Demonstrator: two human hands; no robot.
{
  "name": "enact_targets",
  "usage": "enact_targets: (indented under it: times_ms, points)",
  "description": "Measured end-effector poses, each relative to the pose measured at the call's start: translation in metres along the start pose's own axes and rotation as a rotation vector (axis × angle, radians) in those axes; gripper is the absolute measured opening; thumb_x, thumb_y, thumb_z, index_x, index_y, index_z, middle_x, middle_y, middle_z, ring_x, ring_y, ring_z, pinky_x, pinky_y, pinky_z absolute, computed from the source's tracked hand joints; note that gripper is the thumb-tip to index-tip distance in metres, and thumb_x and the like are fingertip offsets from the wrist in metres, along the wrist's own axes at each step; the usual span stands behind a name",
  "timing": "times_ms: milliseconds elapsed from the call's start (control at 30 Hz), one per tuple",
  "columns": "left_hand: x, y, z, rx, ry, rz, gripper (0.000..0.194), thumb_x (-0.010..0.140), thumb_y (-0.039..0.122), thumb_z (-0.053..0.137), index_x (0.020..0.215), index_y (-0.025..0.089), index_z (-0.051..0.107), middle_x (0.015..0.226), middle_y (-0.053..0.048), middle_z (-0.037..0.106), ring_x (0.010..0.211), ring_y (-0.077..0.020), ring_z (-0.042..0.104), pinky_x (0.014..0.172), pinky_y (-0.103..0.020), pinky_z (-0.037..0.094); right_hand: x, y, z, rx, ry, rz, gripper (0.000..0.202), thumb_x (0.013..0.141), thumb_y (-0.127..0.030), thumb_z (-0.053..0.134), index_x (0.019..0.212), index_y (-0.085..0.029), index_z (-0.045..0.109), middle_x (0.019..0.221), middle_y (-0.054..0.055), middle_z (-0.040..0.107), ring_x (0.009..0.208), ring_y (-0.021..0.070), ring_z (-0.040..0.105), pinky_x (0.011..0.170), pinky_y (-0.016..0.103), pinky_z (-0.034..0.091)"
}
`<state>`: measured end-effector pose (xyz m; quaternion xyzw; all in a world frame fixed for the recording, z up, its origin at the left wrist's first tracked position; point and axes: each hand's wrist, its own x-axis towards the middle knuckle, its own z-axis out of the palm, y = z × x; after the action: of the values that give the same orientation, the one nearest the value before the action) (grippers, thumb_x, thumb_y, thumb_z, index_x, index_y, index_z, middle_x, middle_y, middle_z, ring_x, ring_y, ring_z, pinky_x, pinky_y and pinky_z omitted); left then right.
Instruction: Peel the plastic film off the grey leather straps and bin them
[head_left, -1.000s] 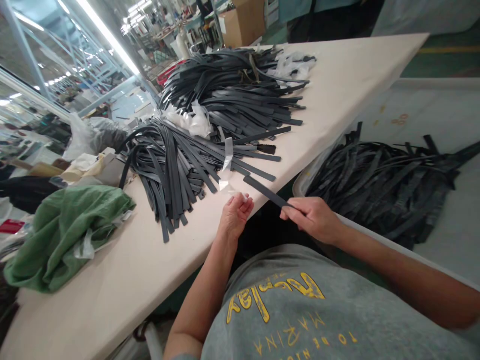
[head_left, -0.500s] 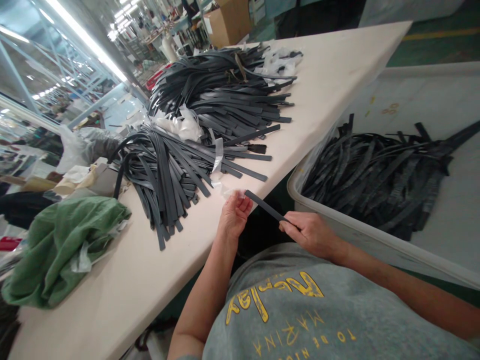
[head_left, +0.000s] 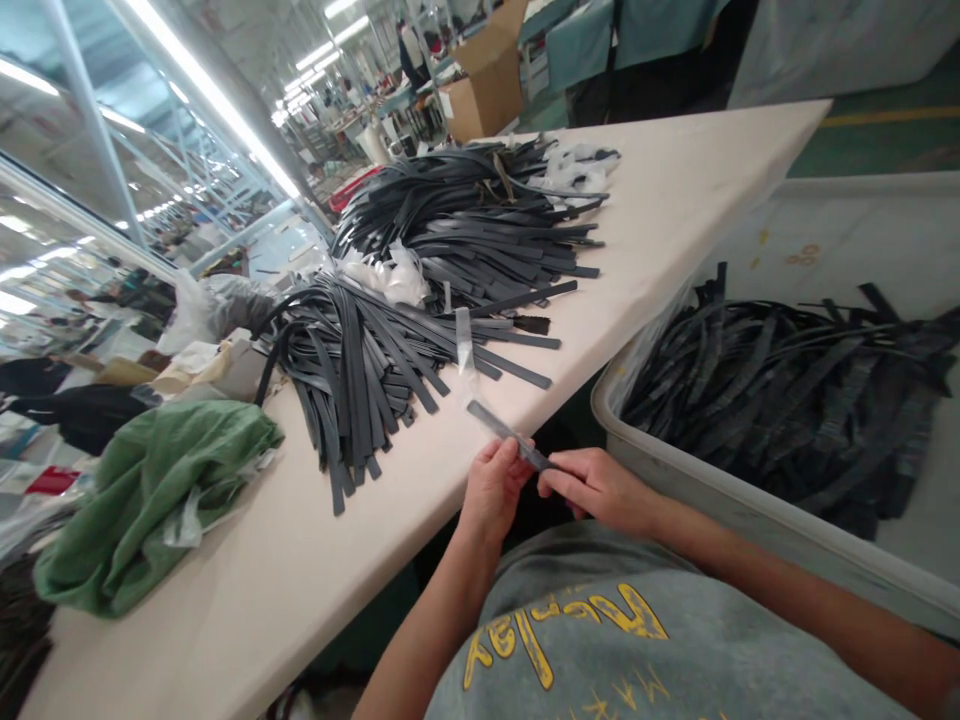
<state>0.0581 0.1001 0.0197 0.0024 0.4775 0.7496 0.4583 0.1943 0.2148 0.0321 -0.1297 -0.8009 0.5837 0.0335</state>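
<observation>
A dark grey strap (head_left: 493, 424), one end pointing up and left, lies across both hands above the table's front edge. My left hand (head_left: 495, 487) pinches it partway along between thumb and fingers. Close beside, my right hand (head_left: 600, 485) is closed round its lower part. A clear plastic strip (head_left: 465, 345) lies at the strap's upper end and seems to cover part of it. Farther up on the table (head_left: 675, 180) is a pile of loose dark straps (head_left: 352, 370), with a larger pile of dark straps (head_left: 465, 220) behind it.
To the right, a large pale bin (head_left: 720, 490) holds a heap of dark straps (head_left: 787, 400). Green cloth (head_left: 165, 490) lies on the table's left, near paper rolls and plastic bags. White plastic (head_left: 397, 275) sits between the piles. A cardboard box (head_left: 484, 90) stands beyond the table.
My left hand has slid along the strap toward my right hand, and the strap's end now sticks out past its fingers, inside or under the clear plastic. The view has shifted slightly.
</observation>
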Motion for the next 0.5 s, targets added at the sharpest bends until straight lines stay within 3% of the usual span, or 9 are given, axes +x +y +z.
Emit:
enact_targets:
  times_ms: [167, 267, 333, 400, 500]
  points:
    - [-0.015, 0.018, -0.019, -0.065, 0.124, 0.096, 0.036, 0.055, 0.037, 0.092, 0.072, 0.015, 0.068, 0.075, -0.003, 0.072, 0.070, -0.0137, 0.067, 0.074, -0.027, 0.053, -0.025, 0.014, -0.004, 0.025, -0.136, 0.062, 0.044, 0.098, -0.048, 0.040, 0.082, -0.016, 0.066, 0.076, 0.004, 0.069, 0.053, 0.0127, 0.060, 0.053, 0.024, 0.046]
    - [-0.032, 0.005, -0.016, 0.006, 0.021, 0.050, 0.030, 0.061, 0.035, 0.089, 0.075, 0.014, 0.072, 0.078, -0.005, 0.072, 0.072, -0.0147, 0.066, 0.075, -0.027, 0.052, -0.020, 0.006, 0.002, 0.016, -0.129, 0.075, 0.044, 0.099, -0.048, 0.038, 0.082, -0.015, 0.064, 0.074, 0.004, 0.067, 0.051, 0.0121, 0.059, 0.050, 0.023, 0.045]
    - [-0.041, -0.006, -0.011, 0.047, -0.110, 0.031, 0.026, 0.068, 0.034, 0.084, 0.080, 0.012, 0.074, 0.074, -0.005, 0.070, 0.068, -0.0148, 0.064, 0.072, -0.027, 0.052, -0.010, -0.005, 0.006, 0.003, -0.117, 0.019, 0.044, 0.099, -0.047, 0.037, 0.083, -0.015, 0.063, 0.073, 0.003, 0.066, 0.052, 0.0120, 0.058, 0.050, 0.023, 0.045]
    - [-0.047, -0.007, -0.012, 0.049, -0.148, 0.058, 0.024, 0.072, 0.033, 0.080, 0.084, 0.012, 0.075, 0.072, -0.004, 0.068, 0.066, -0.0147, 0.062, 0.069, -0.028, 0.052, -0.003, -0.015, 0.007, -0.027, -0.145, -0.057, 0.043, 0.100, -0.045, 0.038, 0.082, -0.015, 0.063, 0.075, 0.004, 0.066, 0.055, 0.0122, 0.059, 0.053, 0.023, 0.046]
    - [-0.051, 0.009, -0.028, -0.014, 0.039, 0.171, 0.026, 0.068, 0.035, 0.084, 0.080, 0.013, 0.076, 0.078, -0.005, 0.071, 0.074, -0.0151, 0.064, 0.075, -0.027, 0.053, -0.005, -0.019, 0.004, -0.083, -0.257, -0.103, 0.036, 0.099, -0.039, 0.043, 0.084, -0.016, 0.065, 0.078, 0.004, 0.067, 0.062, 0.0139, 0.063, 0.059, 0.023, 0.048]
